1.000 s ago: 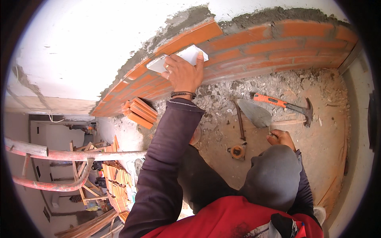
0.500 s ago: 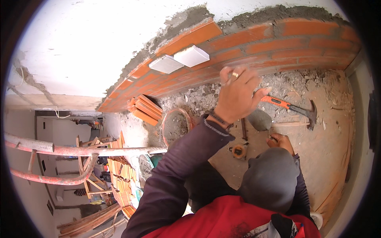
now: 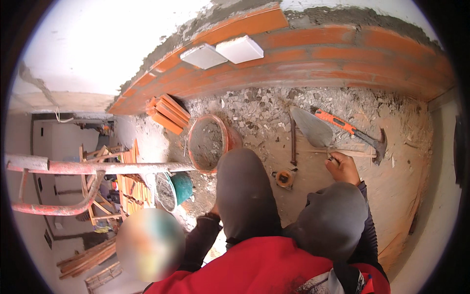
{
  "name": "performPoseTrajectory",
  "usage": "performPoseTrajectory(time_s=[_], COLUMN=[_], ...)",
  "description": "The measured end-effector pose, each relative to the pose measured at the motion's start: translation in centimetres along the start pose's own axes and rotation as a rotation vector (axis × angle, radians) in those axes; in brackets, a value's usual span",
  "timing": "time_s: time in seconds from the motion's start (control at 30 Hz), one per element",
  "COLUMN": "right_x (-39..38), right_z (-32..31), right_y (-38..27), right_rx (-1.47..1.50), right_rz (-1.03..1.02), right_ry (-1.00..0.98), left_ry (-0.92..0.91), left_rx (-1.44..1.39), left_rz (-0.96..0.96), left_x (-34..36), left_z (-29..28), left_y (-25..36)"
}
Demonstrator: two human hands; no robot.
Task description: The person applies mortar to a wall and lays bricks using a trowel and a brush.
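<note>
A pointing trowel with a grey triangular blade lies low over the floor, its tip toward the brick wall. My right hand, beside my right knee, is closed round its handle. My left hand is down by the outer side of my left knee; the knee hides most of it, and its fingers do not show. A bucket of grey mortar stands just ahead of that knee. Right of the trowel lies a claw hammer with an orange and black handle.
A low brick wall crosses ahead, with two white boxes on its face. Stacked bricks, a tape measure, a metal bar and rubble lie about. A red-and-white metal frame and green bucket are left.
My left hand has come back from near the wall, down to the left beside my knee. My right hand stays on the trowel. My left knee now shows plainly.
</note>
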State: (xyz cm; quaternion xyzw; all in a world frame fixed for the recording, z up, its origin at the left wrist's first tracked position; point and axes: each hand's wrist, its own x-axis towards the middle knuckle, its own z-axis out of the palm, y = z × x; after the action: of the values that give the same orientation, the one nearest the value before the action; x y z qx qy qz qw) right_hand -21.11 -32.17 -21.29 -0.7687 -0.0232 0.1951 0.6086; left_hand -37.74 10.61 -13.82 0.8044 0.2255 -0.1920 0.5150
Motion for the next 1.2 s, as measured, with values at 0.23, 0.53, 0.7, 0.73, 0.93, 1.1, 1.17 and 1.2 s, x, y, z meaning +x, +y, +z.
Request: performPoseTrajectory(time_s=[0.23, 0.53, 0.7, 0.73, 0.93, 1.1, 1.17, 1.2], right_x=[0.7, 5.9, 8.9, 9.4, 10.7, 9.5, 10.3, 10.6], right_z=[0.2, 4.6, 8.9, 9.9, 17.9, 26.2, 28.0, 27.9], right_y=[-1.6, -10.3, -19.0, -20.3, -28.0, -30.1, -26.9, -26.1], right_rx=[-0.129, -0.497, -0.741, -0.805, -1.372, -1.749, -1.747, -1.717], right_rz=[-0.021, -0.579, -0.787, -0.863, -0.961, -0.668, -0.798, -0.836], right_ry=[-0.12, -0.356, -0.43, -0.419, -0.365, -0.564, -0.582, -0.573], left_ry=[0.252, 0.354, 0.153, 0.126, -0.369, -0.323, -0.3, -0.284], left_rx=[-0.103, -0.444, -0.547, -0.501, -0.213, -0.638, -0.815, -0.903], left_rz=[-0.169, 0.183, 0.507, 0.497, 0.527, 0.506, 0.335, 0.246], left_x=[-5.5, -6.0, -4.8, -5.0, -3.4, -3.7, -4.1, -4.2], left_z=[-2.8, -8.9, -10.7, -10.5, -16.5, -15.5, -14.7, -14.3], left_y=[-5.5, -2.9, 3.4, 6.1, 5.9, 0.4, -1.6, -2.6])
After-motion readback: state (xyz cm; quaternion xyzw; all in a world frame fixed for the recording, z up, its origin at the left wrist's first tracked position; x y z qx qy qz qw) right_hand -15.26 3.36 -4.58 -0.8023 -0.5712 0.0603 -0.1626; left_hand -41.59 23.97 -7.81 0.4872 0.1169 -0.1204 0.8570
